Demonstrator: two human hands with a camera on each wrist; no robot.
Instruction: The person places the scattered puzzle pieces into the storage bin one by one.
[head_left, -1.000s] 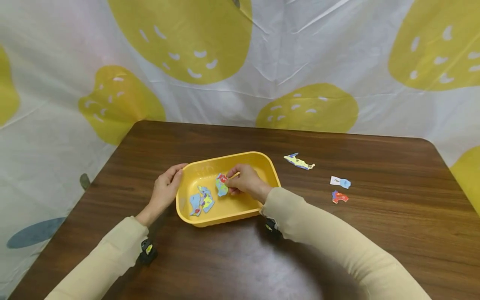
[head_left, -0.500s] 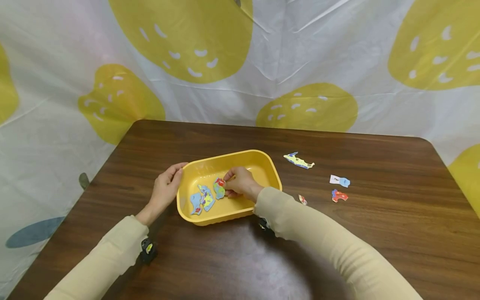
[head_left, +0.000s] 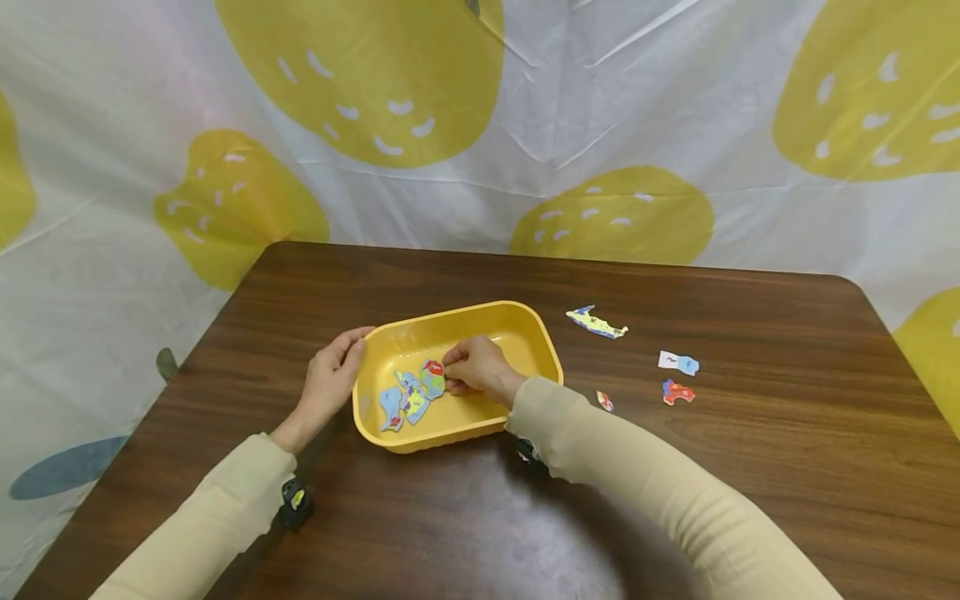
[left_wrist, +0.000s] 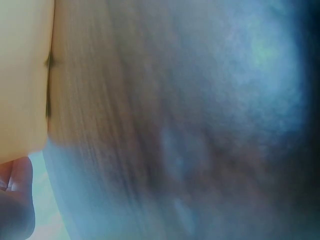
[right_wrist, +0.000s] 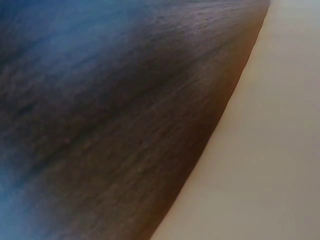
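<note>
My left hand (head_left: 330,375) holds the left end of a yellow plastic basin (head_left: 517,329), thumb at the rim. Inside the basin, my right hand (head_left: 480,367) pinches the right edge of a flat, irregular puzzle piece (head_left: 432,380) coloured red, green and blue. Directly left of that piece lie a blue-and-yellow puzzle piece (head_left: 412,400) and a light blue one (head_left: 391,408) with a red patch, close side by side on the basin floor. In the left wrist view, part of the left hand (left_wrist: 16,200) shows below the basin wall (left_wrist: 22,80).
Right of the basin, on the dark wooden table (head_left: 787,350), lie a yellow-and-blue piece (head_left: 597,322), a white-and-blue piece (head_left: 678,362), a red-and-blue piece (head_left: 677,392) and a small red-and-white piece (head_left: 604,401). A patterned curtain (head_left: 465,208) hangs behind the table.
My right hand has drawn back slightly and lowered the red-green piece leftward, close against the other two. The small red-and-white piece has come into view beside the sleeve. My left hand stays put.
</note>
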